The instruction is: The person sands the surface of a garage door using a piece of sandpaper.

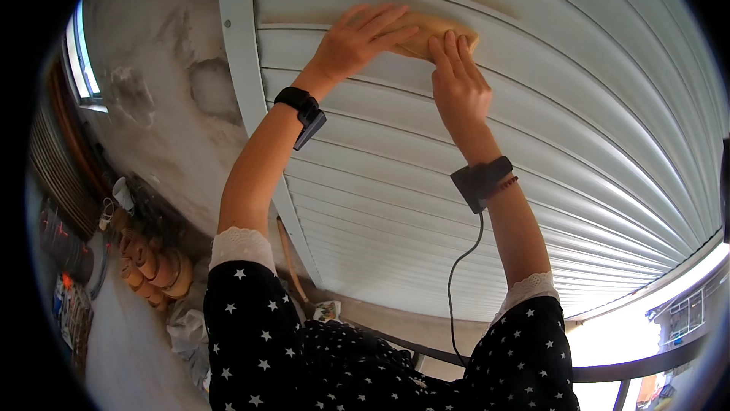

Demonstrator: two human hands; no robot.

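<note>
A folded yellow cloth (426, 32) lies against a ribbed, pale metal roller shutter (365, 143). My left hand (365, 37) presses on the cloth's left part, its fingers spread over it. At the cloth's lower right side, the fingers of my right hand (459, 77) hold it against the slats. Brownish smudges (308, 9) mark the slats around and above the cloth. A black strap with a small device (302, 114) circles my left wrist, and another strapped device (482, 183) sits on my right wrist.
A cable (450, 280) hangs from the right wrist device. Left of the shutter's side rail (242, 57) is a stained plaster wall (165, 63). Stacked terracotta pots (154, 265) and plastic bags (188, 325) stand at lower left. A dark curved rail (644, 362) crosses the lower right.
</note>
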